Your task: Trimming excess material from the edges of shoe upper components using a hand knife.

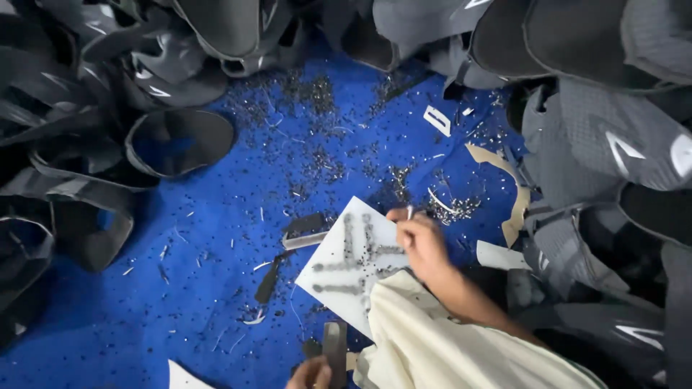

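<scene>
Pinching one small tack (410, 212) in your right hand (424, 245) over the white card (339, 277) on the blue counter (180, 288), while your left hand (311, 373) grips a dark tool (334, 344), you risk nudging the card and scattering its tack rows.

Dark grey fabric shoe uppers (598, 144) lie heaped beyond and beside the hands, ringing the blue cloth-covered desk (202, 288); a curved tan cardboard strip (515, 194) lies right.

Blue bench (180, 288), littered.
Dark shoe uppers (180, 140) ring it; a white card (339, 263), metal shavings (317, 155) and offcuts (268, 282) lie between.
</scene>
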